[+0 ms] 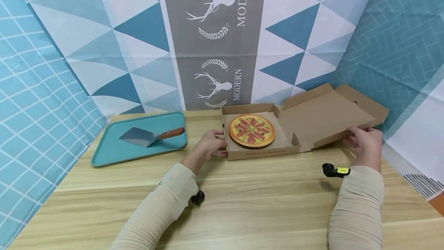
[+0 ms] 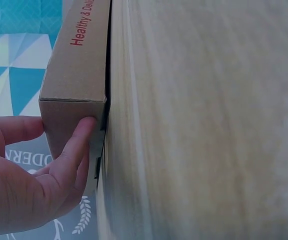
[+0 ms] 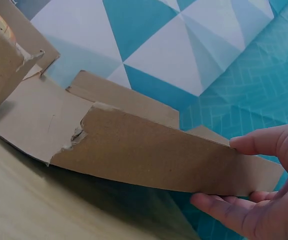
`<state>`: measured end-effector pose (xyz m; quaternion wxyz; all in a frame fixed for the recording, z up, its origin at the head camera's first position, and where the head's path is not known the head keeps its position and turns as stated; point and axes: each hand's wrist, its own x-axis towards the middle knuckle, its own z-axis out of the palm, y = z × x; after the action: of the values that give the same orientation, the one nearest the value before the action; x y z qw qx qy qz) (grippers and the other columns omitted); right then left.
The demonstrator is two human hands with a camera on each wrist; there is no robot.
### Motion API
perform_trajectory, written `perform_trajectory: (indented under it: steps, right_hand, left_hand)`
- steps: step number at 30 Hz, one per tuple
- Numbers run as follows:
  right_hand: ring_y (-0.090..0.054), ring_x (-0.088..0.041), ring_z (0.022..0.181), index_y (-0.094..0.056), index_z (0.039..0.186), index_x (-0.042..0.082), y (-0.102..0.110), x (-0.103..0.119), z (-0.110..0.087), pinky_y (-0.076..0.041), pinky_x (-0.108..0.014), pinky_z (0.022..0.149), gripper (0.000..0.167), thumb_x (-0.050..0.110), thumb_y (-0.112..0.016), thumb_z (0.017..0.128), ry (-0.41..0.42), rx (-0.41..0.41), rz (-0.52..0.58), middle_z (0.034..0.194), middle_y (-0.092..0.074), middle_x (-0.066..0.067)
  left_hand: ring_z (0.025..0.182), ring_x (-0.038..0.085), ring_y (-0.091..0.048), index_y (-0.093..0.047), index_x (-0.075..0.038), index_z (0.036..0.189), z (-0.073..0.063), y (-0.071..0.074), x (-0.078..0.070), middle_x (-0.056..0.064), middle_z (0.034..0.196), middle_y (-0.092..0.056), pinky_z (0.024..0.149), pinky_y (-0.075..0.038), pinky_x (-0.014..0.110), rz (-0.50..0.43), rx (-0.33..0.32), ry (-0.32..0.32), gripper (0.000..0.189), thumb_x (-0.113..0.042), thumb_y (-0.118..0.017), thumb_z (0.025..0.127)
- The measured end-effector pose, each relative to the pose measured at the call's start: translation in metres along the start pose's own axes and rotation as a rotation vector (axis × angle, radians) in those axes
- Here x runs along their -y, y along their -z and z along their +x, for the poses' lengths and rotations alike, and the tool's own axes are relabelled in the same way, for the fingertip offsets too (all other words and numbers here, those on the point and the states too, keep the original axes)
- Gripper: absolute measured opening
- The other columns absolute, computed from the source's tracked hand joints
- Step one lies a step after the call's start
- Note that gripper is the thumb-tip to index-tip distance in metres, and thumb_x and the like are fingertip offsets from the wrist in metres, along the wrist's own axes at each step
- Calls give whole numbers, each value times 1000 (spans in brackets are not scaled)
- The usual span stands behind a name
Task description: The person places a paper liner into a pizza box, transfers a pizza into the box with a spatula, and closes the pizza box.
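An open cardboard pizza box (image 1: 263,152) stands near the back of the table, with a round topped pizza (image 1: 252,130) on a paper liner inside. My left hand (image 1: 210,144) is at the box's left side. In the left wrist view its index finger presses the side wall and its thumb touches the top edge. My right hand (image 1: 365,142) pinches the front side flap of the box lid (image 1: 322,117), thumb above and fingers below. The lid is folded out to the right, its far end raised over the table. Torn cardboard shows near the hinge.
Left of the box lies a teal tray (image 1: 104,159). A pizza server (image 1: 140,137) with a wooden handle rests in it. Patterned cloth (image 1: 138,49) hangs close behind the box, and a blue sheet (image 1: 412,68) stands at the right beside the lid.
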<state>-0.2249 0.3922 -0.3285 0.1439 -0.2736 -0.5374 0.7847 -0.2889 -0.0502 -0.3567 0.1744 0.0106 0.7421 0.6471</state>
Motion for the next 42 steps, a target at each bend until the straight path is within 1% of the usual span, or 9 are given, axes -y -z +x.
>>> perform_trajectory:
  steps: [4, 7, 12, 16, 21, 26, 31, 37, 42]
  right_hand:
    - [-62, -9, 65, -13, 150, 14, -7, 4, 0, -56, -24, 60, 90, 3, -73, 84, 64, 1, -30, 114, -40, 3]
    - [-60, -8, 66, -2, 152, 16, -12, 8, -2, -56, -23, 61, 96, 3, -71, 85, 73, -13, -72, 115, -37, 3]
    - [-60, -3, 67, -1, 150, 15, -19, 13, -8, -56, -22, 65, 95, 5, -71, 86, 99, -26, -144, 118, -35, 1]
    - [-59, -1, 71, -2, 149, 14, -24, 15, -13, -55, -21, 74, 92, 8, -70, 87, 122, -35, -220, 140, -27, -13]
    - [-57, -6, 92, 1, 150, 15, -29, 19, -18, -52, -19, 80, 92, 12, -68, 89, 147, -41, -309, 158, -8, -17]
    - [-56, -9, 100, 3, 150, 11, -30, 22, -21, -54, -18, 75, 93, 14, -68, 89, 177, -20, -397, 157, -9, -21]
    - [-54, -18, 116, 8, 149, 7, -32, 24, -24, -52, -21, 82, 95, 22, -65, 91, 194, 17, -527, 155, -13, -23]
    - [-56, -10, 96, 6, 148, 1, -38, 24, -24, -54, -22, 78, 95, 29, -65, 91, 291, 51, -655, 145, -24, -27]
    - [-53, -21, 105, 2, 146, 0, -43, 21, -27, -53, -15, 67, 93, 29, -66, 91, 369, 46, -716, 139, -32, -27]
  left_hand:
    - [106, 39, -61, -33, 5, 146, -1, 0, 0, 29, 134, -48, 75, -58, 42, 0, -11, -2, 59, 8, -56, 92]
    - [105, 38, -62, -33, 6, 146, -1, 0, -1, 28, 134, -48, 75, -58, 41, 1, -14, -5, 59, 9, -55, 91]
    - [100, 38, -63, -33, 7, 145, -4, -1, -1, 29, 133, -47, 73, -59, 40, 14, -21, -9, 60, 11, -55, 89]
    - [101, 38, -62, -33, 7, 143, -7, -3, -2, 29, 130, -49, 72, -59, 40, 34, -30, -5, 60, 12, -56, 88]
    - [103, 37, -62, -32, 6, 142, -13, -7, 1, 28, 127, -50, 71, -59, 40, 56, -30, 10, 58, 10, -56, 89]
    - [102, 38, -62, -32, 7, 140, -21, -12, 3, 27, 126, -49, 71, -59, 41, 46, -39, 23, 57, 10, -55, 88]
    - [103, 37, -61, -33, 6, 140, -29, -15, 3, 24, 124, -48, 70, -59, 38, 39, -72, 34, 56, 11, -55, 89]
    - [105, 39, -60, -31, 7, 140, -38, -15, 3, 25, 123, -46, 72, -59, 40, -2, -77, 43, 57, 12, -54, 89]
    - [108, 41, -58, -29, 7, 140, -45, -17, 5, 26, 124, -44, 75, -58, 43, -22, -69, 41, 57, 12, -54, 89]
